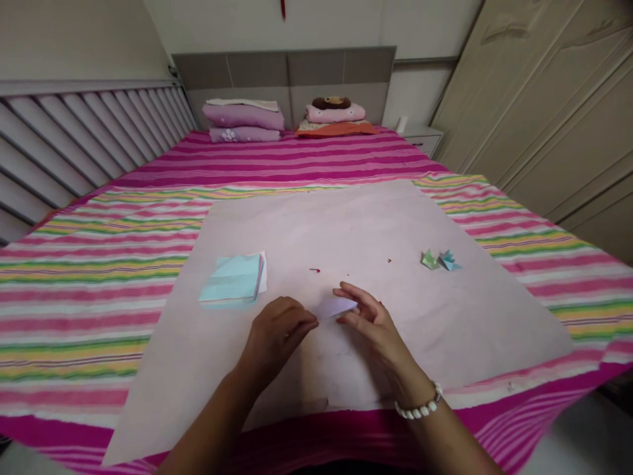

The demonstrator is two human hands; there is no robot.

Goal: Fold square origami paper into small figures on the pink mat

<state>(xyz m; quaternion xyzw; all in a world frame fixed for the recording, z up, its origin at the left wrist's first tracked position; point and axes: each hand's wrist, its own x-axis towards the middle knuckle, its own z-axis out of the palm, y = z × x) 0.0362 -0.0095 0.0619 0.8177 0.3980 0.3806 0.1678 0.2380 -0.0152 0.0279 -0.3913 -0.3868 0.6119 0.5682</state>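
A small folded piece of pale purple paper (335,307) is between my hands, low over the large pale sheet (291,231). My left hand (279,336) is closed, thumb and fingertips pinched together at the paper's left end. Around the right end, my right hand (373,323) has its thumb and index finger apart; the paper's tip reaches in among the fingers. Whether those fingers press on it is hard to see. A white bead bracelet (420,410) circles my right wrist.
A stack of light blue square paper (232,278) lies left. Two small folded paper figures, one green (430,260) and one blue (450,260), stand right. A small red-tipped bit (315,270) lies ahead of my hands. Folded bedding (244,119) sits by the headboard.
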